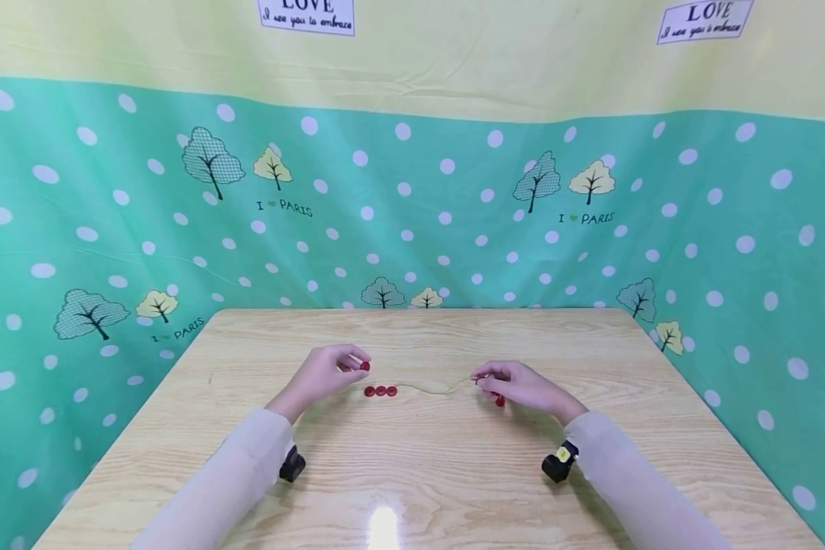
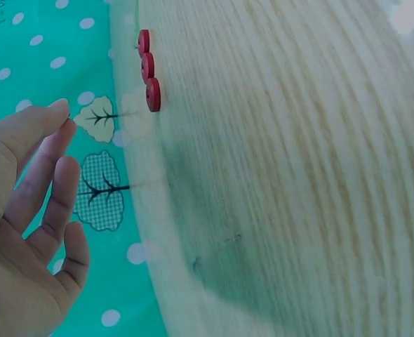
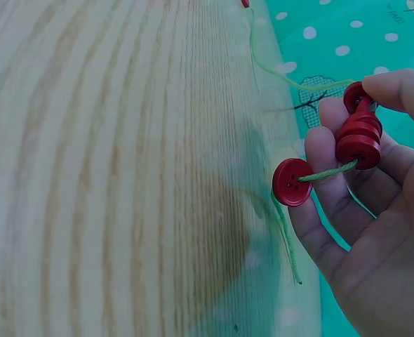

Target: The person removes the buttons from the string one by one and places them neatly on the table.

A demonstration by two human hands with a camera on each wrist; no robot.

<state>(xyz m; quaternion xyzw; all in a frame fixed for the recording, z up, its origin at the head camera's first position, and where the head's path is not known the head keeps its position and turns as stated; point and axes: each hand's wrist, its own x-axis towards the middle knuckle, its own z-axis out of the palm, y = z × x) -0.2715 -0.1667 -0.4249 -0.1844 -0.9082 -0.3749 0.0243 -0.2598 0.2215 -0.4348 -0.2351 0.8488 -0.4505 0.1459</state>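
My left hand (image 1: 330, 373) is raised over the table's left half, pinching a red button (image 1: 365, 366) between thumb and fingertips; in the left wrist view that button is hidden behind the fingers. Three red buttons (image 1: 381, 391) lie in a row just below and to the right of it. On the right, my right hand (image 1: 522, 382) holds several red buttons (image 3: 359, 150) threaded on a green string (image 3: 330, 173), its thumb pressing the topmost one. Another threaded button (image 3: 292, 182) hangs lower, by the string's loose tail. The string's other end runs left toward the row.
A light wood-grain table (image 1: 412, 473) spreads under both hands. Behind it and at its sides hangs a green curtain (image 1: 412, 206) with white dots and printed trees. Each wrist carries a black camera (image 1: 557, 466).
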